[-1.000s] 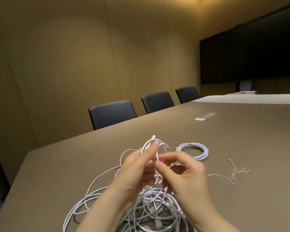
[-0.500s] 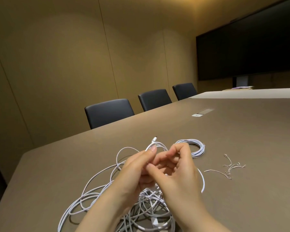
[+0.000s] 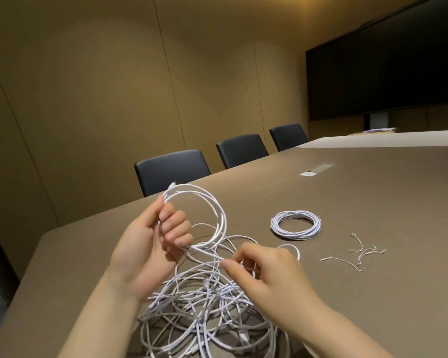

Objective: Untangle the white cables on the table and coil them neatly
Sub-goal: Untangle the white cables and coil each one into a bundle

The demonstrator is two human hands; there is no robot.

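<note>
Head view: the left hand (image 3: 150, 244) is raised above the brown matte surface (image 3: 373, 215), palm turned inward, its grip curled round a few upright round loops of thin white cable (image 3: 217, 210), whose plug end points up and away. The right hand (image 3: 267, 275) sits lower, palm down, thumb and forefinger pinching a strand running leftward to those loops. Below both lies the tangled white cable heap (image 3: 204, 319). A finished flat white cable coil (image 3: 295, 224) rests well to the right, near small white wire ties (image 3: 357, 257).

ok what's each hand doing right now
Left hand: holding a cable loop.
Right hand: pinching a cable strand from the tangle.
</note>
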